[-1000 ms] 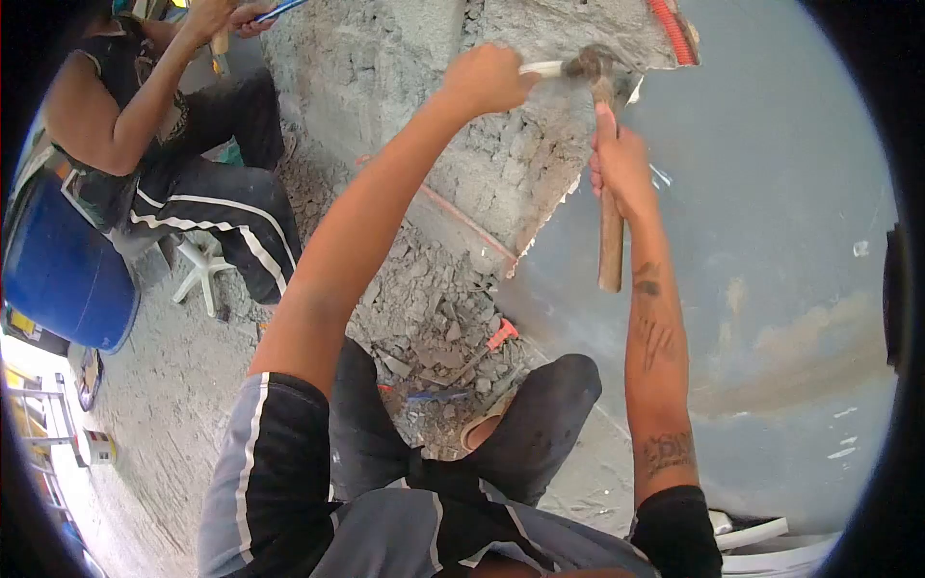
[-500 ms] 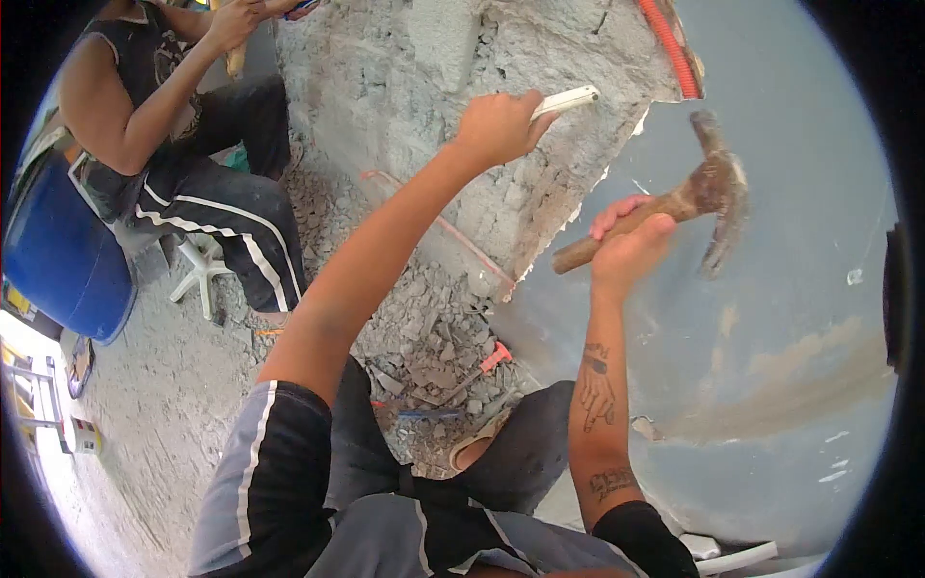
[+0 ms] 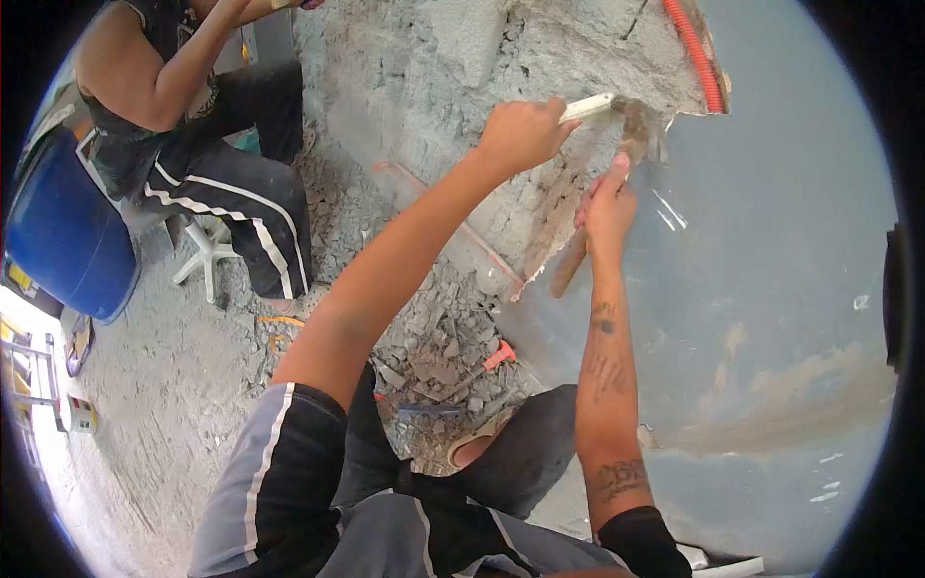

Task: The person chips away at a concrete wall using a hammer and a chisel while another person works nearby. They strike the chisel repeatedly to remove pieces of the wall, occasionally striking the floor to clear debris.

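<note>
My left hand [image 3: 525,135] is wrapped round a pale, bar-shaped chisel [image 3: 588,108] and holds it against the rough, broken wall [image 3: 453,58]. My right hand [image 3: 609,207] grips the wooden handle of a claw hammer [image 3: 570,262]. The hammer's head is blurred and sits at the chisel's outer end; whether they touch I cannot tell. Below the hands runs the jagged edge between the bare masonry and the smooth grey wall surface [image 3: 761,279].
A red corrugated conduit [image 3: 696,53] comes out of the wall at the top. Rubble [image 3: 438,352] lies between my legs and the wall. At the upper left another person [image 3: 231,193] sits by a blue barrel [image 3: 72,231]. An orange-red piece [image 3: 500,354] rests on the rubble.
The hammer has swung up and left from over the grey wall to the chisel's end, with my right hand. My left hand and the whole scene sit slightly further right.
</note>
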Demonstrator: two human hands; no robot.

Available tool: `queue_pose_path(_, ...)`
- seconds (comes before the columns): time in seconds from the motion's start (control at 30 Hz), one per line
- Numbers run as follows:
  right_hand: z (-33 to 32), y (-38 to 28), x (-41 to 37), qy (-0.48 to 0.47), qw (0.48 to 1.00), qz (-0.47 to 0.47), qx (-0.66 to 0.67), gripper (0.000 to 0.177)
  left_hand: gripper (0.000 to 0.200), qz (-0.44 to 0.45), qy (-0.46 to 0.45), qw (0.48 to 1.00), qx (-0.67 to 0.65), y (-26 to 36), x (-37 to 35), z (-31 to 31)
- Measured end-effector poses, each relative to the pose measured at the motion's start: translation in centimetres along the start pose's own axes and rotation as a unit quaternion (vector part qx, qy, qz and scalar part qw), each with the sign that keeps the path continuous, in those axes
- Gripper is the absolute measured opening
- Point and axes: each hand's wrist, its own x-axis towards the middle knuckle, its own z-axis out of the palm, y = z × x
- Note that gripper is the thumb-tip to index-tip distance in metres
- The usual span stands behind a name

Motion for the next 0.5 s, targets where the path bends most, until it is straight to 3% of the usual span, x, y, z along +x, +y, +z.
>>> queue_pose_path(0.07,-0.7,-2.7,0.4,-0.078,0.973,0.215,0.009,0.063,0.035,-0.004,0.009,1.000,-0.004,-0.4,-0.1,0.6)
queue_pose_path(0.1,-1.1,-2.8,-0.1,-0.080,0.974,0.214,0.005,0.063,0.035,-0.009,0.022,1.000,-0.006,-0.4,-0.2,0.7)
queue_pose_path(0.17,-1.4,-2.7,-1.0,-0.007,0.976,0.128,0.176,0.068,0.035,-0.007,0.019,1.000,0.004,-0.5,-0.1,0.8)
queue_pose_path(0.2,-0.7,-2.0,-1.0,-0.008,0.976,0.128,0.176,0.068,0.036,-0.007,0.009,1.000,0.011,-0.4,-0.3,0.9)
queue_pose_path(0.27,1.2,-0.5,-0.8,0.034,0.994,0.029,0.099,0.067,0.036,-0.007,0.011,1.000,0.009,-0.4,-0.3,1.1)
queue_pose_path(0.3,1.3,-0.8,0.1,0.033,0.994,0.031,0.097,0.067,0.037,-0.009,0.016,1.000,0.007,-0.4,-0.3,1.4)
queue_pose_path(0.37,0.6,-2.0,1.8,-0.130,0.973,0.190,-0.029,0.068,0.037,-0.024,0.000,1.000,0.003,-0.7,-0.4,2.0)
queue_pose_path(0.4,0.4,-2.2,1.3,-0.133,0.973,0.188,-0.030,0.068,0.037,-0.040,-0.010,0.999,0.004,-0.9,-0.3,2.0)
queue_pose_path(0.47,0.2,-2.5,0.2,-0.031,0.983,0.111,0.141,0.069,0.037,-0.040,-0.012,0.999,0.005,-0.7,0.0,1.1)
queue_pose_path(0.5,0.8,-1.9,-0.2,-0.033,0.983,0.109,0.141,0.069,0.038,-0.039,-0.022,0.999,0.002,-0.5,0.0,0.8)
